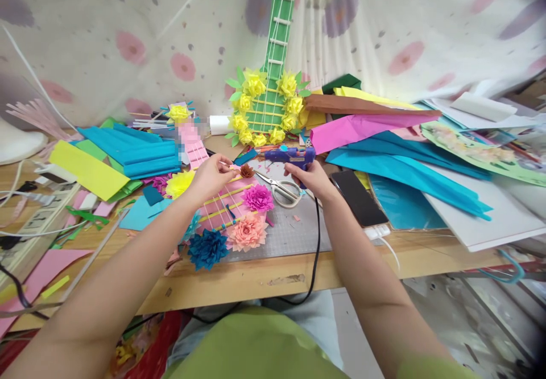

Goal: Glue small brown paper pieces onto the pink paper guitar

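A blue hot glue gun (pixel 288 154) is in my right hand (pixel 313 178), its nozzle pointing left and its black cord hanging over the table edge. My left hand (pixel 214 175) has its fingertips pinched at the left side of a small brown paper flower (pixel 246 171). Beneath it lies a pink paper guitar (pixel 219 205) with yellow strips and white strings. Around the guitar's edge sit a yellow flower (pixel 179 184), a magenta flower (pixel 258 198), a peach flower (pixel 247 231) and a dark blue flower (pixel 208 248). Scissors (pixel 284 191) lie between my hands.
A green paper guitar (pixel 267 111) ringed with yellow flowers stands against the patterned curtain. Folded blue paper (pixel 132 151) lies left; more coloured sheets (pixel 409 168) are piled right. A phone (pixel 359 198) rests near the grey cutting mat (pixel 298 234). A power strip (pixel 38 231) is at left.
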{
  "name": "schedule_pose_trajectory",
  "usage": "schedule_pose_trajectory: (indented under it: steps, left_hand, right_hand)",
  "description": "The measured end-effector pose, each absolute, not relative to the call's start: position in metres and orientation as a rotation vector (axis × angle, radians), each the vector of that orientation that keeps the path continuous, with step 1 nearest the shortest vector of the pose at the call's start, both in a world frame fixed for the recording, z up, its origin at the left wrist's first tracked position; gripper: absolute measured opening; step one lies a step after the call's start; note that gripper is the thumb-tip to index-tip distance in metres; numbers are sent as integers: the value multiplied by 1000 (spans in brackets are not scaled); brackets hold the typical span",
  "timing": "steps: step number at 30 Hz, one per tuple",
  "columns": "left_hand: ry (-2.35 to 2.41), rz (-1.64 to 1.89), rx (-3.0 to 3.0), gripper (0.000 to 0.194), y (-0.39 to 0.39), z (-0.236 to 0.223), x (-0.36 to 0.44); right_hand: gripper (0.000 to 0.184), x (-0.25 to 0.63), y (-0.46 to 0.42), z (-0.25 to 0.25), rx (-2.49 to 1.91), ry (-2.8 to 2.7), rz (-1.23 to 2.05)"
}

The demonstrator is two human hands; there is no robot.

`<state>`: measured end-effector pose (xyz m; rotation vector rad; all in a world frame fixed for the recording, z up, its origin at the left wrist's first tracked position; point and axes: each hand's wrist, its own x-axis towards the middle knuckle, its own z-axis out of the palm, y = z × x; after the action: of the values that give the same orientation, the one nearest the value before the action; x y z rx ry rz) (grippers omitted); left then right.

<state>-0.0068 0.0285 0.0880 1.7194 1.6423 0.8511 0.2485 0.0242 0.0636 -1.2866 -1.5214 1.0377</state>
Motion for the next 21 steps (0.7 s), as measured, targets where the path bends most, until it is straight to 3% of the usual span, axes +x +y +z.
schedule_pose_trajectory:
  steps: [10,21]
  left_hand:
    - [1632,829,1673,30,27,71,-5]
    - [1618,864,1661,30,28,72,-8]
  right_hand:
    - [44,233,27,75,-1325,-1924,971]
    - [44,230,27,77,-1333,-1992,946]
